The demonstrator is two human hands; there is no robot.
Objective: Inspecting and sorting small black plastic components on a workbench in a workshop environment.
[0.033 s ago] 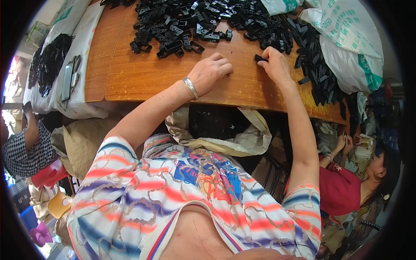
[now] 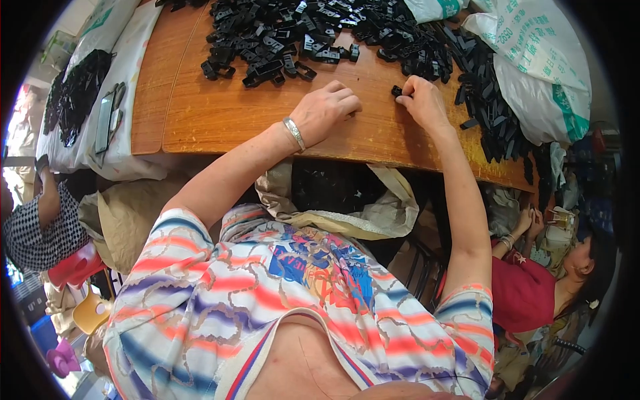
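A big heap of small black plastic parts (image 2: pixel 320 30) covers the far side of the wooden table (image 2: pixel 220 113). My right hand (image 2: pixel 421 101) rests on the table at the heap's near edge, its fingertips pinched on one small black plastic part (image 2: pixel 397 91). My left hand (image 2: pixel 327 110) lies on the bare wood just left of it. Its fingers are curled under, nothing shows in them, and a silver bracelet (image 2: pixel 293 133) sits on the wrist. More black parts (image 2: pixel 487 100) trail down the table's right side.
White printed sacks (image 2: pixel 540 67) lie at the right end. A beige bag (image 2: pixel 333 200) with dark parts hangs open under the table edge. At the left, a white sack (image 2: pixel 127 87) holds black parts (image 2: pixel 77 93) and a dark flat object. A person in red (image 2: pixel 533 287) sits at lower right, another in checks (image 2: pixel 33 227) at left.
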